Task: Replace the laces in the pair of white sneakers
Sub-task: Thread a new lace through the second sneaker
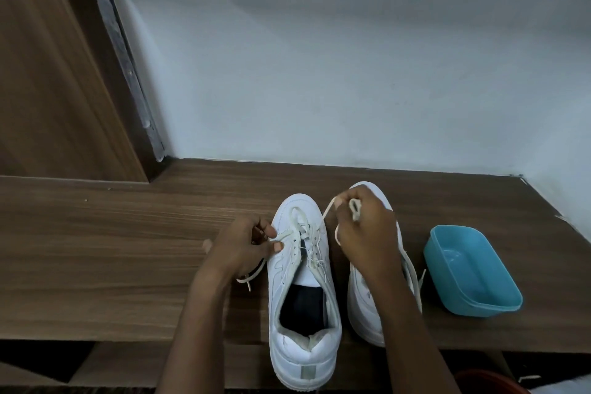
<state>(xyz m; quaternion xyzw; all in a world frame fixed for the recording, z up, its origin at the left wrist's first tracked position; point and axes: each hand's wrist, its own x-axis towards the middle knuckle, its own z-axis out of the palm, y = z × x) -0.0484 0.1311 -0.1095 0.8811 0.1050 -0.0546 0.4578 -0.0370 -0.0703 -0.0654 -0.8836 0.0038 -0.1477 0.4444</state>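
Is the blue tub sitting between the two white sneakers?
No, the blue tub stands at the far right of the table, with the right sneaker between it and the left sneaker.

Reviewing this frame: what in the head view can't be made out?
Head view only.
- White sneaker beside the blue plastic tub: lacing hidden by the right hand and forearm.
- Red round object: cut off by the bottom edge, unidentifiable.
- Grey heel patch on the other white sneaker: too small to read.
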